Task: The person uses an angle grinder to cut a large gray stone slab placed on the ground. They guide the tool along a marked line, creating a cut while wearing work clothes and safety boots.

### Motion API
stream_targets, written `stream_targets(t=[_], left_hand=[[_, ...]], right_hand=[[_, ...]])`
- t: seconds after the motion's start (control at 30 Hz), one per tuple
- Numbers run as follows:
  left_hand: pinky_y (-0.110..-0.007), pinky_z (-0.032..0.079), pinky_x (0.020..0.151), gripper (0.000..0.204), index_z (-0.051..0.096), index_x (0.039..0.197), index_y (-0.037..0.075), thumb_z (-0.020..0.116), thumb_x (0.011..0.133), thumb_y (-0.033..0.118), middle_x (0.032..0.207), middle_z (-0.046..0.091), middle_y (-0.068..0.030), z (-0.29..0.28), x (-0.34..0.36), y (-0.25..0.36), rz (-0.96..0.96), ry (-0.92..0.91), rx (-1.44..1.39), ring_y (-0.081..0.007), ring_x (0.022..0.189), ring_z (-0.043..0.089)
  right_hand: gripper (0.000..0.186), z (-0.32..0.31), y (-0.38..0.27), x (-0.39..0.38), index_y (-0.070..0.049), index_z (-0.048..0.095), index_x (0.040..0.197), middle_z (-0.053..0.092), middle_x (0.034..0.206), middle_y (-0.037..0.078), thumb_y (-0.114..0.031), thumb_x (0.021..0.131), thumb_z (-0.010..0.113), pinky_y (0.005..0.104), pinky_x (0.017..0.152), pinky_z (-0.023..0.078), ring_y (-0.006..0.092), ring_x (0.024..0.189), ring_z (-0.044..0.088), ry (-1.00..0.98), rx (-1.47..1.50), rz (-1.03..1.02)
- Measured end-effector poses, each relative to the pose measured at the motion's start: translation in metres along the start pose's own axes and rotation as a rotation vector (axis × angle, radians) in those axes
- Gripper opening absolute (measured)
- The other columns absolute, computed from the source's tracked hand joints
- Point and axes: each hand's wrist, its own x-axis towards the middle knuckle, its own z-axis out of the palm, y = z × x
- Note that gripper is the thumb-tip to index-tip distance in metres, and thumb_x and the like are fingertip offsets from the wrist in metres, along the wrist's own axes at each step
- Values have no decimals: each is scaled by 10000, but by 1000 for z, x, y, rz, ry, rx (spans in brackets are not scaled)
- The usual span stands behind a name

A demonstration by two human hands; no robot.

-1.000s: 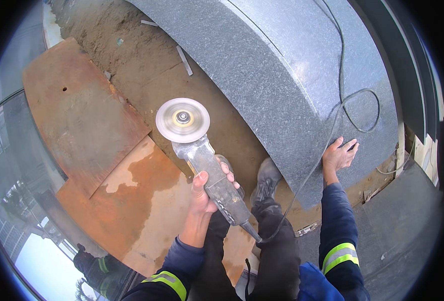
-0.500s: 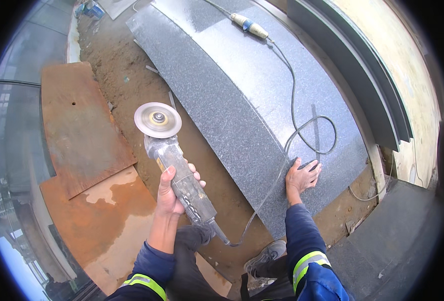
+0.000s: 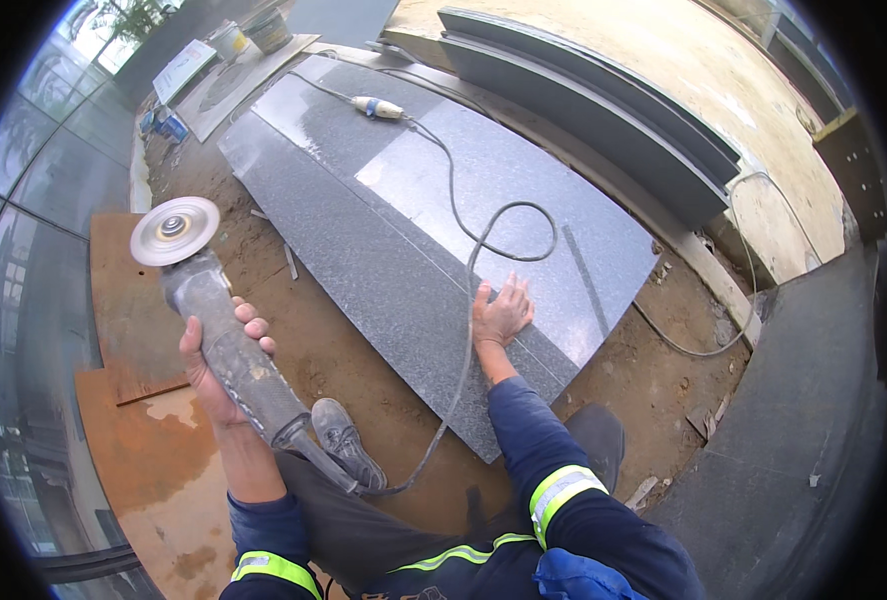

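My left hand (image 3: 225, 365) is closed around the body of a dusty grey angle grinder (image 3: 248, 370), raised left of the stone slabs. Its round cutting disc (image 3: 174, 229) points away from me over the brown dirt. A grey cable (image 3: 450, 400) trails from the grinder's rear across the slabs and makes a loop. My right hand (image 3: 503, 312) rests on the speckled grey stone slab (image 3: 363, 300) by the seam, fingers apart and nothing visible in it. Beside it, the lighter, shiny slab (image 3: 533, 220) bears a dark stripe (image 3: 585, 280).
A cable connector (image 3: 377, 108) lies on the far part of the slabs. Dark stone panels (image 3: 583, 120) lean against the wall at the right. Rusty sheets (image 3: 138, 300) lie at the left beside glass panels (image 3: 43, 270). Buckets (image 3: 267, 32) stand at the far end.
The view has tilted up and shows more of the far end. My left hand has carried the grinder leftward, away from the slabs. My right hand has shifted left, off the dark stripe to the seam.
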Motion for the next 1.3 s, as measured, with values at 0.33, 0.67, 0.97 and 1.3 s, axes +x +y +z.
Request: stream_targets(t=[0.33, 0.67, 0.97, 1.3], left_hand=[[-452, 654, 954, 546, 446, 1408, -48, 623, 1103, 369, 1222, 561, -159, 36, -34, -24, 46, 72, 95, -274, 1105, 622], [-408, 701, 858, 472, 566, 1263, -32, 681, 1080, 388, 1093, 689, -149, 20, 27, -41, -17, 263, 194, -277, 965, 753], [-446, 682, 805, 593, 645, 1182, -44, 768, 976, 498, 983, 732, -188, -43, 116, -158, -208, 296, 169, -285, 883, 767], [-458, 682, 820, 603, 640, 1195, -60, 793, 975, 481, 997, 734, -191, -162, 132, -249, -375, 316, 28, -294, 887, 776]], right_hand=[[596, -8, 40, 22, 42, 600, 1478, 667, 1389, 259, -308, 996, 632, 559, 1239, 315, 375, 1391, 574, -135, 335, -276], [540, -27, 66, 69, 48, 638, 1417, 689, 1342, 217, -245, 965, 675, 545, 1205, 360, 355, 1294, 617, -68, 238, -395], [466, -21, 66, 58, 63, 632, 1402, 727, 1262, 184, -209, 1025, 650, 496, 1101, 450, 369, 1207, 659, -78, 429, -369], [517, -20, 52, 42, 79, 611, 1437, 721, 1247, 201, -276, 1062, 579, 473, 1050, 517, 344, 1152, 671, -211, 546, -401]])
